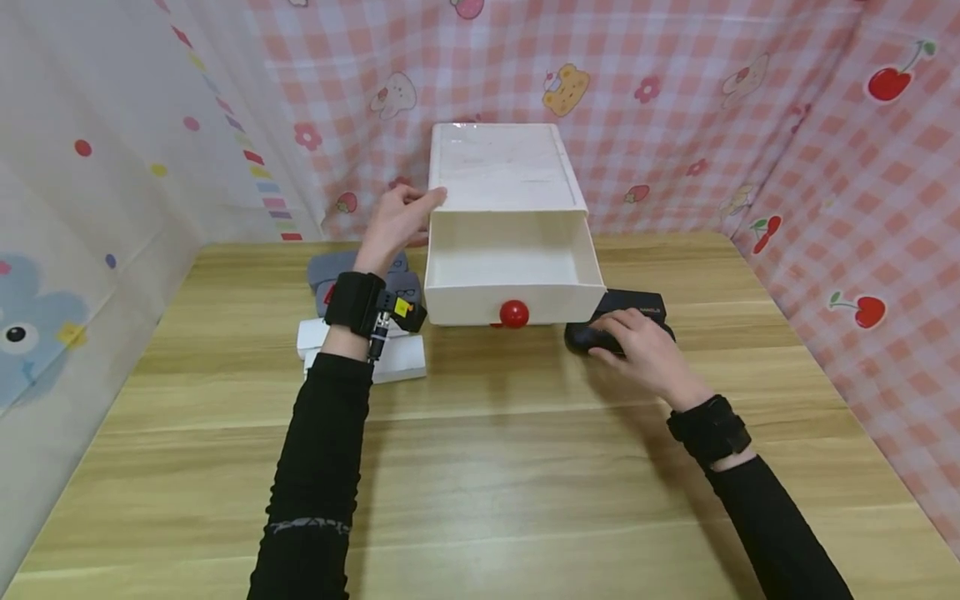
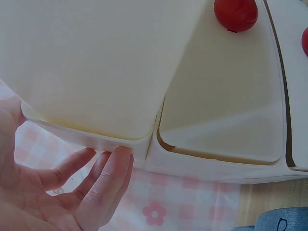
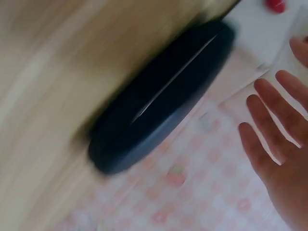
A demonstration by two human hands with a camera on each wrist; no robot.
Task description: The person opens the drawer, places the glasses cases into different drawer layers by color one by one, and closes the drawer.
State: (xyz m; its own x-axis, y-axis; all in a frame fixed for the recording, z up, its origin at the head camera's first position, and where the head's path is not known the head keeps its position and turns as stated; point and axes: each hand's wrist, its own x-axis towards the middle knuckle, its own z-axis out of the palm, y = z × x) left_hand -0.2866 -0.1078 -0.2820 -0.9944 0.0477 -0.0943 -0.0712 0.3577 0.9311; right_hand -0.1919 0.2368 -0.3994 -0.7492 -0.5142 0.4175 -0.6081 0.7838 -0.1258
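Note:
A white drawer cabinet [image 1: 498, 167] stands at the back, its top drawer [image 1: 517, 302] pulled out with a bare inside and a red round knob [image 1: 513, 314]. My left hand [image 1: 401, 218] holds the cabinet's front left upper corner. Its thumb is on the top edge and its bent fingertips [image 2: 122, 153] touch the side wall. My right hand [image 1: 637, 348] is over a black hard eyeglass case [image 1: 581, 337] right of the cabinet. In the right wrist view its fingers [image 3: 257, 144] are spread and fairly straight beside the black case [image 3: 168, 96]. Contact with it cannot be made out.
Behind the black case lies another black case [image 1: 622, 300] with small lettering. Left of the cabinet are grey cases [image 1: 330, 265] with a glasses print, and white cases [image 1: 401, 357] in front of them. Lower drawers [image 2: 226, 106] are closed. Patterned curtains [image 1: 637, 142] bound the wooden table [image 1: 495, 500].

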